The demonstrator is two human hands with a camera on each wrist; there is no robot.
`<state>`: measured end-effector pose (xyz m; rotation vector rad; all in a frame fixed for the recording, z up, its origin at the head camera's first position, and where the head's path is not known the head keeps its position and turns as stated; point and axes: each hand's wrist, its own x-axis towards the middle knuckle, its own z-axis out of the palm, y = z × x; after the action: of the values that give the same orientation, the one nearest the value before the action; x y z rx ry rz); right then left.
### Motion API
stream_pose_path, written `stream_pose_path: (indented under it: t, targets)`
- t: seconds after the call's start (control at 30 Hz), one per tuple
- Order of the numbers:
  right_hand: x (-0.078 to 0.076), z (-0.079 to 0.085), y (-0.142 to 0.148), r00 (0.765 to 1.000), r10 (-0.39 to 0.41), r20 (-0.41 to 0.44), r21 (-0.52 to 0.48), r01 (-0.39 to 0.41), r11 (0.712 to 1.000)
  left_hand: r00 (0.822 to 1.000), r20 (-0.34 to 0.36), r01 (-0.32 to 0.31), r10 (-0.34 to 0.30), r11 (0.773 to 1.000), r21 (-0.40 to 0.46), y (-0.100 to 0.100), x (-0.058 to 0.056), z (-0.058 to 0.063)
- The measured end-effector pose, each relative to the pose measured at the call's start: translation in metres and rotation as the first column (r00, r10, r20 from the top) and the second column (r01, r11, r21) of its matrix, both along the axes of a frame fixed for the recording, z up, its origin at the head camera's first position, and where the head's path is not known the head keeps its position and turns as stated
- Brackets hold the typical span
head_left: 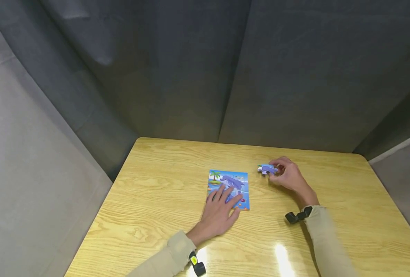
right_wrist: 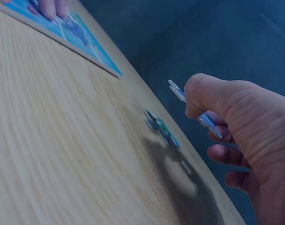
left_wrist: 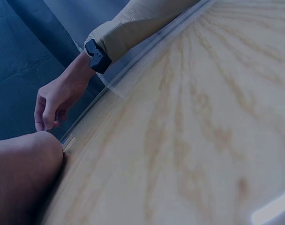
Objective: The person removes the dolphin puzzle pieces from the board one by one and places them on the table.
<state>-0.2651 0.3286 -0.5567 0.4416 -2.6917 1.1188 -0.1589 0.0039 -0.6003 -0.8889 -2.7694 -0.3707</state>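
The left hand (head_left: 219, 214) lies spread on the puzzle (head_left: 234, 182), and the right hand (head_left: 288, 177), pinching a piece (right_wrist: 209, 123) over the table (head_left: 156, 204) near other pieces (right_wrist: 162, 129), should, I think, grip lightly so that no tab bends.

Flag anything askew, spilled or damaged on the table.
Nothing stands out. The dolphin puzzle lies flat under the left hand, which hides part of it; the right hand holds a piece over other loose pieces on the table.
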Motion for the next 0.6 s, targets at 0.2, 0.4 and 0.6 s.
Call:
stream_pose_path:
  t: [0.2, 0.4, 0.6]
  targets:
    - [-0.002, -0.007, 0.019, 0.999, -0.038, 0.021, -0.004, 0.038, 0.999, 1.000, 0.001, 0.010, -0.010, 1.000, 0.012, 0.000, 0.000, 0.000]
    - [-0.006, -0.021, 0.038, 0.998, -0.066, 0.018, 0.003, 0.066, 0.998, 1.000, -0.004, 0.014, -0.014, 1.000, 0.002, 0.000, 0.000, 0.000]
    - [-0.007, -0.031, 0.048, 0.996, -0.087, 0.020, 0.029, 0.087, 0.996, 1.000, 0.013, 0.017, -0.017, 1.000, -0.005, 0.000, 0.001, 0.001]
